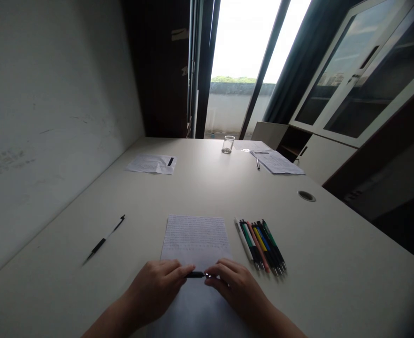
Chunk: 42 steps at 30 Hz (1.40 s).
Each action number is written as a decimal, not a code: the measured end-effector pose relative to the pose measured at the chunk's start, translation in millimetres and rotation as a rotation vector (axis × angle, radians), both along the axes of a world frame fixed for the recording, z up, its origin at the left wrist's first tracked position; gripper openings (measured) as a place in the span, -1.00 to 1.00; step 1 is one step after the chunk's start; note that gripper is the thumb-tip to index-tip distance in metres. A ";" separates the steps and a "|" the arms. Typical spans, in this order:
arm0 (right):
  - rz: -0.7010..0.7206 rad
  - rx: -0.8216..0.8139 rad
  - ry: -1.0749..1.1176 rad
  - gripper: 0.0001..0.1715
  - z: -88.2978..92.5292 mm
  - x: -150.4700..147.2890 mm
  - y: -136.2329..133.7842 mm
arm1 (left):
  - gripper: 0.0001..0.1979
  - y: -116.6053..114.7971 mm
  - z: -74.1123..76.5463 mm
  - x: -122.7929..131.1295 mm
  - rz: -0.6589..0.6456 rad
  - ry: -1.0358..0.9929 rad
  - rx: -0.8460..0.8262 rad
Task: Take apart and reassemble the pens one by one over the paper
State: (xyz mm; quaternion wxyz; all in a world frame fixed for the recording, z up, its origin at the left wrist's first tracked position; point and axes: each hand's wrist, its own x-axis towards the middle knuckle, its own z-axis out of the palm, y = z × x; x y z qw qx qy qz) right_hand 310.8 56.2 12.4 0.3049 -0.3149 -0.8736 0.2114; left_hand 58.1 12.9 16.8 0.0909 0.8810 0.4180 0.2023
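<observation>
My left hand (156, 286) and my right hand (237, 284) meet over the near end of a written sheet of paper (195, 237). Both pinch a short black pen (195, 274) held level between their fingertips, one hand at each end. A row of several coloured pens (261, 244) lies side by side just right of the sheet, close to my right hand. A single black pen (104, 238) lies alone on the table to the left.
A white table (207, 192) runs along a wall on the left. At its far end stand a small glass jar (228, 143), a folded paper (152, 164) and a stack of papers with a pen (275, 162). A cable hole (306, 195) sits right.
</observation>
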 end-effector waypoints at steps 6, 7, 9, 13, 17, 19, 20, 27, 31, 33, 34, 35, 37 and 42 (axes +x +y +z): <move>0.018 -0.015 0.021 -0.59 -0.4 0.1 -0.1 | -0.49 -2.6 0.7 -0.6 -0.060 0.039 0.038; 0.021 -0.019 0.023 -0.59 0.2 -0.1 -0.3 | -0.43 -3.0 1.4 -0.8 -0.072 0.055 0.049; 0.028 -0.030 0.026 -0.60 1.7 -0.6 -0.8 | -0.32 -3.6 2.9 -1.0 -0.083 0.083 0.054; 0.031 -0.037 0.039 -0.61 4.1 -1.0 -1.9 | -0.23 -4.1 4.5 -1.3 -0.080 0.106 0.023; 0.033 -0.020 0.045 -0.64 4.3 -0.3 -1.8 | -0.22 -4.7 3.7 -1.6 -0.074 0.087 -0.007; 0.027 -0.016 0.045 -0.66 3.4 0.1 -1.4 | -0.25 -4.9 3.0 -2.0 -0.064 0.058 -0.012; 0.017 -0.017 0.049 -0.67 2.7 0.3 -1.0 | -0.27 -4.8 2.5 -2.4 -0.055 0.043 -0.013; -0.006 -0.068 0.084 -0.68 0.9 0.6 2.8 | -0.36 0.9 -2.3 -12.3 0.154 -0.042 0.008; 0.010 -0.044 0.041 -0.65 2.2 -1.9 3.2 | -0.41 5.8 0.6 -21.4 0.288 -0.136 -0.017; 0.002 -0.008 0.005 -0.67 0.7 -4.2 2.9 | -0.46 7.6 2.7 -25.2 0.323 -0.189 -0.042; -0.002 0.018 -0.017 -0.69 -0.2 -5.6 2.8 | -0.48 8.3 3.2 -26.8 0.341 -0.210 -0.052; -0.005 0.047 -0.044 -0.72 -1.1 -7.3 2.7 | -0.50 8.8 3.2 -28.3 0.361 -0.227 -0.058; 0.003 0.103 -0.122 -0.78 -1.2 -11.9 2.8 | -0.53 9.8 1.3 -30.7 0.392 -0.260 -0.069; 0.082 0.239 -0.399 -0.75 12.5 -32.8 5.5 | -0.53 10.9 -6.6 -34.9 0.404 -0.317 -0.112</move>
